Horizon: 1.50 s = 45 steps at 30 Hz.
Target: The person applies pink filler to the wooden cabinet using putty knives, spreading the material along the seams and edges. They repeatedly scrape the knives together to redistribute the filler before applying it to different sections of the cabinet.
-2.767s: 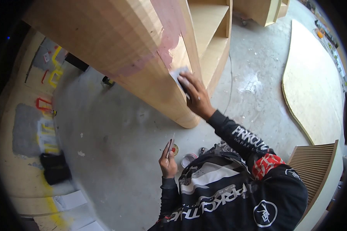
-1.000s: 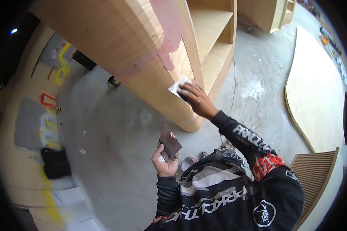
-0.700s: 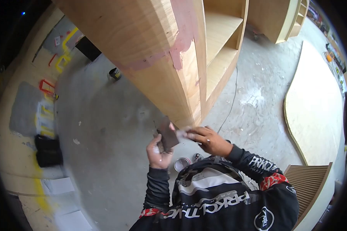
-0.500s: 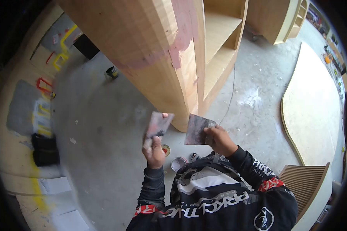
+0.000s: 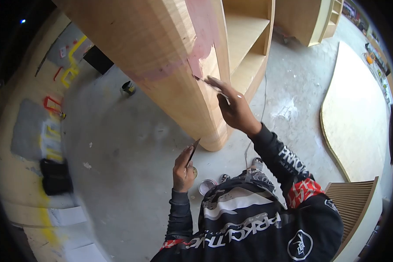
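My right hand [image 5: 236, 107] is raised against the curved wooden cabinet [image 5: 174, 98], closed on a flat putty scraper [image 5: 215, 87] seen almost edge-on. The scraper's far edge meets the wood at the lower end of a strip of pink filler [image 5: 202, 46]. Lower down, my left hand [image 5: 183, 172] grips a second putty scraper [image 5: 194, 149], also turned edge-on, apart from the cabinet's base. Whether filler sits on either blade cannot be made out at this angle.
Open shelves [image 5: 248, 37] form the cabinet's right side. An open tub [image 5: 207, 187] stands by my feet, and a round lid or tin [image 5: 194, 172] is partly behind my left hand. A dark can [image 5: 128, 88], a cable [image 5: 263, 102] and a large curved board [image 5: 353, 109] are on the floor.
My right hand has moved up and forward, bringing its scraper from beside the left one to the cabinet face. My left hand has turned its scraper edge-on and shifted slightly right.
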Motion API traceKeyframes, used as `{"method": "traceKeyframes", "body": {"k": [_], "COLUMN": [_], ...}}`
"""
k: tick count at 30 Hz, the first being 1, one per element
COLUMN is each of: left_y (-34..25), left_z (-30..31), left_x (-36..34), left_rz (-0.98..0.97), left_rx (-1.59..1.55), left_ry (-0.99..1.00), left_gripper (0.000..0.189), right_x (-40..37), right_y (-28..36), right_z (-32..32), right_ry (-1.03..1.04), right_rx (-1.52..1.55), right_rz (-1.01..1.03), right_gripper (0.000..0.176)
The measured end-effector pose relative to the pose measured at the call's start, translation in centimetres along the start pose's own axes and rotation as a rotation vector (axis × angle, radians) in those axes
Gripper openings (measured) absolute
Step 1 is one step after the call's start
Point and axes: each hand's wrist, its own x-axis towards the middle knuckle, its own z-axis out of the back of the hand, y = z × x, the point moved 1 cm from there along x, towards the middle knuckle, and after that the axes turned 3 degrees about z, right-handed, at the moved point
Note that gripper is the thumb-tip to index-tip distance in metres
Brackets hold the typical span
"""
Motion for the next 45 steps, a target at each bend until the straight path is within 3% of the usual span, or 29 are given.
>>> {"method": "traceKeyframes", "body": {"k": [1, 4, 12, 15, 21, 27, 30, 31, 34, 37, 38, 39, 42, 44, 45], "left_y": [0.1, 0.2, 0.6, 0.6, 0.5, 0.8, 0.8, 0.3, -1.8, -0.2, -0.5, -2.0, -2.0, -3.0, -2.9], "left_z": [-0.2, -0.6, -0.7, -0.8, -1.5, -1.8, -2.3, -2.1, -1.2, -1.6, -1.2, -0.5, 1.3, 2.1, 2.2], "left_x": [-0.3, -1.2, -3.0, -3.2, -2.7, -1.5, -0.9, -0.2, 2.1, 2.7, 2.9, 3.8, 4.4, 4.8, 4.5], "left_rz": [0.014, 0.047, 0.103, 0.145, 0.181, 0.233, 0.467, 0.515, 0.808, 0.741, 0.824, 0.911, 0.888, 0.781, 0.746], "left_rx": [-0.023, -0.072, -0.104, -0.125, -0.192, -0.469, -1.108, -1.303, -1.604, -1.621, -1.718, -1.813, -1.565, -1.692, -1.704], "left_ry": [-0.016, -0.053, -0.046, -0.061, -0.044, -0.141, -0.313, -0.334, -0.267, -0.088, -0.086, -0.093, -0.201, -0.140, -0.160], "left_gripper": [0.043, 0.040, 0.038, 0.038, 0.040, 0.041, 0.038, 0.035, 0.034, 0.031, 0.032, 0.032, 0.035, 0.040, 0.041], "right_x": [1.3, 3.2, 3.7, 3.0, 1.5, -0.2, -1.9, -2.6, -4.6, -7.0, -7.4, -8.1, -7.7, -5.4, -4.0], "right_y": [0.4, 0.6, -0.6, -1.6, -3.6, -5.7, -5.9, -5.3, -1.4, 2.6, 3.4, 3.3, 0.8, -1.1, -1.8], "right_z": [0.0, -0.6, -1.3, -1.8, -2.5, -2.7, -2.0, -1.8, -1.4, -1.8, -1.6, -1.5, -0.2, 1.2, 1.6], "right_ry": [0.050, 0.031, 0.043, 0.001, 0.058, 0.094, 0.166, 0.136, 0.198, 0.271, 0.429, 0.454, 0.555, 0.472, 0.379], "right_rx": [-0.257, -0.725, -0.982, -0.946, -1.128, -1.073, -0.949, -0.821, -0.213, 0.045, 0.003, -0.023, -0.179, -0.381, -0.417], "right_rz": [0.162, 0.304, 0.346, 0.336, 0.298, 0.295, 0.242, 0.239, 0.126, 0.257, 0.241, 0.243, 0.215, 0.355, 0.321], "right_gripper": [0.055, 0.060, 0.068, 0.075, 0.070, 0.072, 0.067, 0.060, 0.068, 0.071, 0.069, 0.067, 0.061, 0.060, 0.058]}}
